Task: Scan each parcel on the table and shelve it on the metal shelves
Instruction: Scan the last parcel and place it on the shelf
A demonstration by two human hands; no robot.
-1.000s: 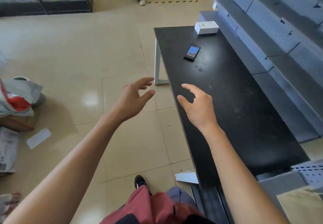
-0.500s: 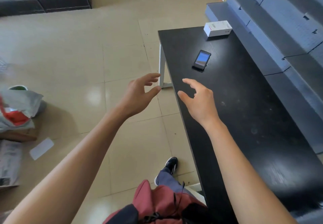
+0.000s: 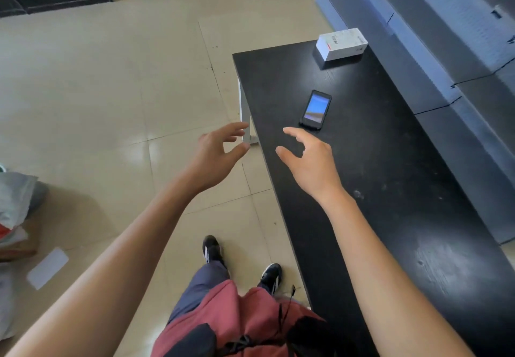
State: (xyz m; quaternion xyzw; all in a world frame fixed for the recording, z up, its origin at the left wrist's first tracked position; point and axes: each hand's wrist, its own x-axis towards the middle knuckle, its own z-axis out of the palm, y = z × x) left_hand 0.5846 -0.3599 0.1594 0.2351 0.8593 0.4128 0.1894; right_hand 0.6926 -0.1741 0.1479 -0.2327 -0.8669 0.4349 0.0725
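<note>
White parcel [image 3: 342,44] on black table [image 3: 376,189] (beige tile floor [image 3: 111,92]), left hand [image 3: 216,157] and right hand [image 3: 309,163] empty, fingers relaxed.

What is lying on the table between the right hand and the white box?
In the head view, a dark handheld scanner with a lit screen lies on the black table, between the right hand and the white box.

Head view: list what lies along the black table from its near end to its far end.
Right hand held open above the table → handheld scanner lying screen up → white parcel box at the far end.
</note>
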